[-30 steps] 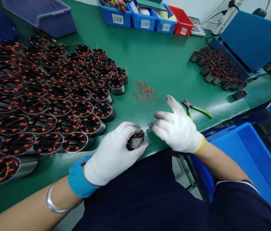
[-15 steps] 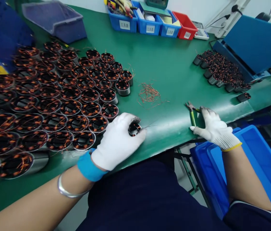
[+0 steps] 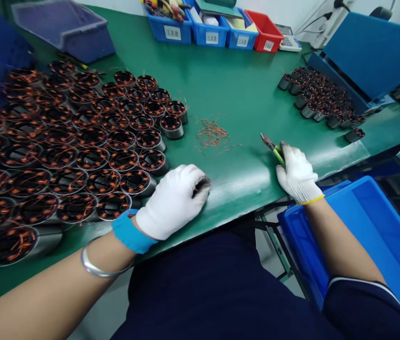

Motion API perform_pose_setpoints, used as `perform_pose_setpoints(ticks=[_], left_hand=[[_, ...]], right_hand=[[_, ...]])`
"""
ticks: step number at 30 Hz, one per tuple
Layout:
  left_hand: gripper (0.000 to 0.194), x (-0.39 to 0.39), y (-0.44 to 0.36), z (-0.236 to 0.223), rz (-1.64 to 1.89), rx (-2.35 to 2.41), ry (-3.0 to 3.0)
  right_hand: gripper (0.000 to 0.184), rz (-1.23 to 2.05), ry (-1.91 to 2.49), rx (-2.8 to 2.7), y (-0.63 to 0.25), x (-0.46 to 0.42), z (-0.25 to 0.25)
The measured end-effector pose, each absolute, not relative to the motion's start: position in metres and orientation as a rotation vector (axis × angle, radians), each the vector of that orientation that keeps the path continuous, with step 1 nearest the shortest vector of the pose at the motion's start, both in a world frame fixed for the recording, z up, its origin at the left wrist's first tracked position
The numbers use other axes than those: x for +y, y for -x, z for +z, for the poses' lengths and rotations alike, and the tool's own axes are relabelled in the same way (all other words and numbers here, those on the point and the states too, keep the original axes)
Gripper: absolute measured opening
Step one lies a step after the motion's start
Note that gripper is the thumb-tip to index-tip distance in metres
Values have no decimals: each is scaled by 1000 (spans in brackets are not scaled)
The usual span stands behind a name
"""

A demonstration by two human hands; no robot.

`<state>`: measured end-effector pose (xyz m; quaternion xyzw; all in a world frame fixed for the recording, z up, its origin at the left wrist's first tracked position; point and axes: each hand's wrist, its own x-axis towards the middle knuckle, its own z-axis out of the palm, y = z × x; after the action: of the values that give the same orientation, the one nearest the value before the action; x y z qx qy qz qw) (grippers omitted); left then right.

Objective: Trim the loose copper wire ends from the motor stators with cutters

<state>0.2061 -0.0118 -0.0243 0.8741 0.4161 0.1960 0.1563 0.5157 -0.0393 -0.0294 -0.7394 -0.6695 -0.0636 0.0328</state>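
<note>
Near the table's front edge, my left hand [image 3: 175, 200], in a white glove, is closed around a wound motor stator [image 3: 197, 188]; only a dark bit of it shows between thumb and fingers. My right hand [image 3: 295, 171], also gloved, grips the green handles of a pair of cutting pliers [image 3: 273, 149], whose jaws point up and left. Rows of stators with copper windings [image 3: 93, 158] stand to the left of my left hand. A loose heap of copper wire bits [image 3: 213, 134] lies on the table beyond and between my hands.
The green table [image 3: 228, 89] carries a purple-blue bin [image 3: 86, 40], blue tool boxes [image 3: 211, 38], a red box [image 3: 264, 32] and a calculator [image 3: 288, 41] at the back. More stators [image 3: 324, 94] stand by a blue machine [image 3: 373, 56]. A blue crate [image 3: 370, 222] sits below the right edge.
My right hand has closed on the pliers and lifted them, moving left. The stator in my left hand has turned, so its round opening no longer faces me.
</note>
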Motion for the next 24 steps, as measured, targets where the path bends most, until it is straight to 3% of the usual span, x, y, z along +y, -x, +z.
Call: perform_pose_setpoints(ticks=[3, 9, 12, 24], left_hand=[[14, -9, -209, -29, 556, 1341, -2563], [18, -9, -208, -30, 703, 1448, -2473], [13, -9, -207, -28, 704, 1388, -2412], [16, -7, -212, -30, 705, 1470, -2443]], right_hand=[[71, 69, 2091, -1783, -513, -44, -27], [86, 1679, 1403, -1225, -455, -78, 10], [85, 2131, 1189, -1092, -435, -87, 14], [54, 2155, 1292, -1307, -418, -77, 11]])
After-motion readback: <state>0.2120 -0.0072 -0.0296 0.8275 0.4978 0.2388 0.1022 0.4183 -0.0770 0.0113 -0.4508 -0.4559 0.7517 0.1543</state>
